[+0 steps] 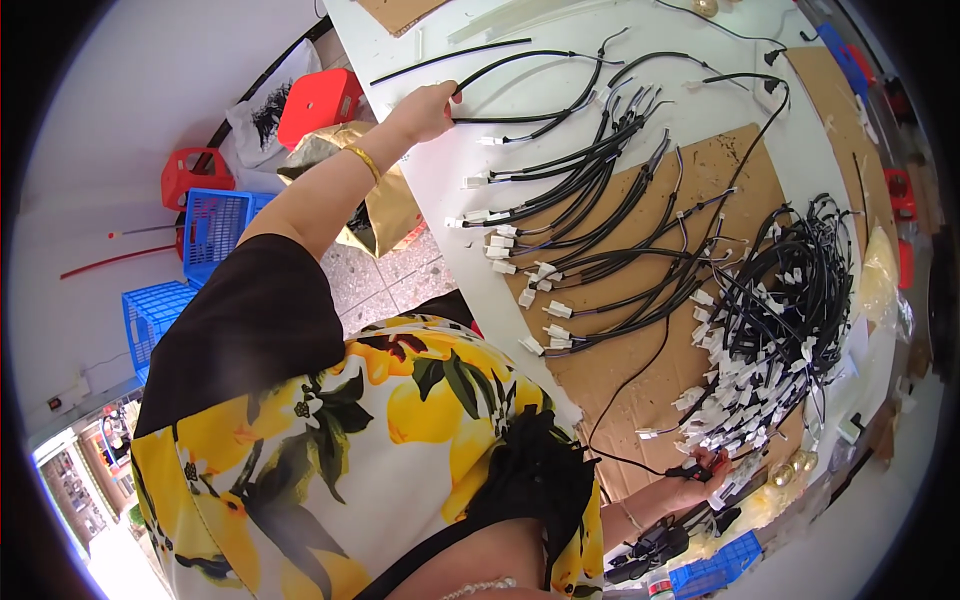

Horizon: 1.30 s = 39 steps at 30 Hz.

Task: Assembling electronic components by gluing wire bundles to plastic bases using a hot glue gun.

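Note:
My left hand [428, 110] reaches to the far left of the table, its fingers closed on the end of a black cable [510, 56]. Just beyond it lies a straight black tube [450, 61]. Rows of black cables [590, 165] with white plugs fan out nearer to me. Low at the right, my right hand [700, 484] is closed around a black and red corded tool [690, 468], whose exact kind I cannot make out. Beside that hand, a large tangled pile of cables [790, 310] with white connectors is heaped up.
Brown cardboard [620, 400] lies under many of the cables on the white table [455, 190]. A thin black cord [640, 375] crosses it. Red stools [318, 105] and blue crates [215, 232] stand on the floor at the left. A blue basket [715, 568] sits at the lower right.

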{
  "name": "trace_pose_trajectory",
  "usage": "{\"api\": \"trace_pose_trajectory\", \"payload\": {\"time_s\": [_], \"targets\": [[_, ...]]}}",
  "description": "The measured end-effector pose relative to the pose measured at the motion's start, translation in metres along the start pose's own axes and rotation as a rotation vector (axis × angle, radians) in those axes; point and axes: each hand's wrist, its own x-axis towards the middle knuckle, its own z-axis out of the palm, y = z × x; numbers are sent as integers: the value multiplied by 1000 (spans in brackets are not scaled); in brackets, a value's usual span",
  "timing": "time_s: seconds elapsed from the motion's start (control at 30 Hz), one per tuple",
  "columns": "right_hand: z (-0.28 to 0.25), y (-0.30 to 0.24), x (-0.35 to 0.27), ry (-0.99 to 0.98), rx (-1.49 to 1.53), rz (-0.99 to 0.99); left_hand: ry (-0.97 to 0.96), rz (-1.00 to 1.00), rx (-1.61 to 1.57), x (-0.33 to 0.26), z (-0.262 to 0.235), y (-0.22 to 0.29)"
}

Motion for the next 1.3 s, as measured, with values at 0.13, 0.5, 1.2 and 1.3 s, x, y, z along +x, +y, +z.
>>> {"api": "trace_pose_trajectory", "payload": {"time_s": [0.13, 0.5, 1.2, 1.3], "targets": [[3, 0, 1, 16, -9, -23, -97, -45, -153, 5, -6, -2], [-5, 5, 16, -102, 14, -25, -175, -389, -925, 19, -17, 7], [-9, 6, 5, -70, 152, -5, -252, -164, -1109, 8, -29, 85], [-2, 3, -2, -28, 116, 5, -367, -147, -1158, 6, -21, 101]]}}
